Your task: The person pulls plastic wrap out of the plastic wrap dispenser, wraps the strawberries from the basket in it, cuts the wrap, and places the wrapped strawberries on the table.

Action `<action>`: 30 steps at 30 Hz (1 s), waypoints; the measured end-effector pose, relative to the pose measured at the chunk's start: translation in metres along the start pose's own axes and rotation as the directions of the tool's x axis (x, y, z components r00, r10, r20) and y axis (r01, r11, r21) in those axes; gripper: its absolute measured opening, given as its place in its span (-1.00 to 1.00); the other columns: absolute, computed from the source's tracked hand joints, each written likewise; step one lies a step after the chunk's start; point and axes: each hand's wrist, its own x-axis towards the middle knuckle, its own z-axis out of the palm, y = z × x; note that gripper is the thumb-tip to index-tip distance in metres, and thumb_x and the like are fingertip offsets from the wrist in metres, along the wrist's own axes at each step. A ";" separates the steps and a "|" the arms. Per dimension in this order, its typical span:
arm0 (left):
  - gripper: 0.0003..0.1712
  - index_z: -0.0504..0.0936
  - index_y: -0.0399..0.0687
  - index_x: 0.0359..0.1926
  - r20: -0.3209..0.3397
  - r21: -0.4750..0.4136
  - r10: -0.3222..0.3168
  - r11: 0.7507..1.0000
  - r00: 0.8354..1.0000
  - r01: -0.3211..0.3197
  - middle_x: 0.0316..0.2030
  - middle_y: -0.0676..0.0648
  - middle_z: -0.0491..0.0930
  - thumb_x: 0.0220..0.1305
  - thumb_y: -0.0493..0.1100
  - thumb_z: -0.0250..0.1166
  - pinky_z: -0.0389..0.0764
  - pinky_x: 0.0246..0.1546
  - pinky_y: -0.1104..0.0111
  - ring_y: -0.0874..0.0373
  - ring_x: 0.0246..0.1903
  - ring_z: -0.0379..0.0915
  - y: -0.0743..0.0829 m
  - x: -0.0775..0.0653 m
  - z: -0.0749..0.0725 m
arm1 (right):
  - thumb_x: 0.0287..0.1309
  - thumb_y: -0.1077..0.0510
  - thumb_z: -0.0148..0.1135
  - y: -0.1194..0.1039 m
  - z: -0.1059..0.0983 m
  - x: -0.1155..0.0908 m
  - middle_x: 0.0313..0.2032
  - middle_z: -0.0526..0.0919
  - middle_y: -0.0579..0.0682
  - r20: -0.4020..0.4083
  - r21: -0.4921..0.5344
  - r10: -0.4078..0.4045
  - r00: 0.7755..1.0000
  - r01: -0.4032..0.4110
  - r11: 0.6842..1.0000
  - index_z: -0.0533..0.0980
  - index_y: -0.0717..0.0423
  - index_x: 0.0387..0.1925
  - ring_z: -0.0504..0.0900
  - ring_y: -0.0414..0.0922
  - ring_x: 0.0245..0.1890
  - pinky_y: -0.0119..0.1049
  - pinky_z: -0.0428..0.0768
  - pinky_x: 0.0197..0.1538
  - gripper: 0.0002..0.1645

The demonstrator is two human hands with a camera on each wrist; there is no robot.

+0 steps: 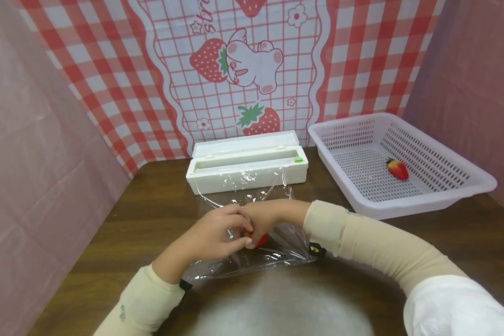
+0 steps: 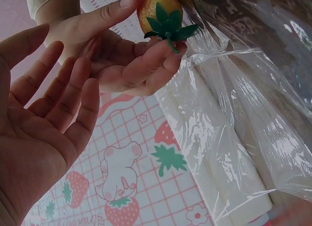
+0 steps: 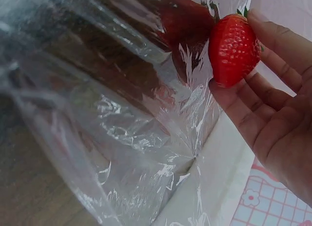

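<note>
A red strawberry (image 3: pixel 235 50) with green leaves is held by my right hand (image 1: pixel 262 214), thumb on one side and fingertips on the other, as the right wrist view shows. The left wrist view shows its yellowish leafy end above the right palm (image 2: pixel 117 65). My left hand (image 1: pixel 218 233) is close beside it, fingers loosely bent with nothing in them in the left wrist view. Clear plastic wrap (image 1: pixel 252 268) spreads under both hands and runs back to a white wrap dispenser box (image 1: pixel 252 179) with its lid raised.
At the right stands a white perforated basket (image 1: pixel 407 207) with another strawberry (image 1: pixel 398 169) inside. The brown wooden table (image 1: pixel 130 224) runs back to a strawberry-print cloth (image 1: pixel 252 107). A green slider (image 1: pixel 298 159) sits at the box's right end.
</note>
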 end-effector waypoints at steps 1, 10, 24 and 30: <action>-0.83 0.68 -0.13 -0.29 -0.001 0.001 0.004 1.000 1.000 -0.004 -0.20 0.01 0.57 0.07 -0.23 0.46 0.55 -0.25 0.46 0.17 -0.38 0.51 0.000 0.000 0.000 | -0.16 0.35 0.48 0.000 0.000 -0.001 -0.33 0.69 -0.20 -0.001 0.000 0.008 1.000 -0.008 1.000 0.63 0.14 -0.28 0.60 -0.29 -0.28 -0.50 0.56 -0.11 -0.69; -0.84 0.70 -0.13 -0.31 0.217 0.032 -0.137 0.991 0.967 0.133 -0.41 0.04 0.62 0.06 -0.20 0.47 0.57 -0.34 0.46 0.25 -0.41 0.49 0.004 -0.002 -0.015 | -0.15 0.19 0.53 -0.004 -0.004 -0.049 -0.22 0.55 -0.05 -0.119 -0.292 0.066 0.991 -0.099 0.951 0.58 0.13 -0.18 0.56 -0.13 -0.18 -0.35 0.56 -0.07 -0.57; -0.70 0.60 0.03 -0.55 0.580 0.090 -0.345 0.928 0.738 0.362 -0.62 0.19 0.48 -0.21 -0.16 0.63 0.47 -0.51 0.53 0.42 -0.58 0.35 -0.001 -0.043 -0.021 | -0.15 0.21 0.52 -0.001 0.030 -0.130 -0.39 0.48 -0.28 -0.091 -0.212 0.031 0.995 -0.050 0.976 0.52 -0.02 -0.39 0.48 -0.35 -0.38 -0.50 0.51 -0.28 -0.70; -0.68 0.60 0.06 -0.59 0.625 0.105 -0.346 0.925 0.699 0.364 -0.64 0.22 0.46 -0.27 -0.26 0.62 0.46 -0.53 0.55 0.43 -0.60 0.33 -0.001 -0.052 -0.017 | -0.19 0.26 0.52 0.002 0.038 -0.133 -0.45 0.47 -0.27 -0.103 -0.303 -0.042 0.994 0.009 0.953 0.53 -0.01 -0.42 0.42 -0.37 -0.44 -0.52 0.46 -0.35 -0.70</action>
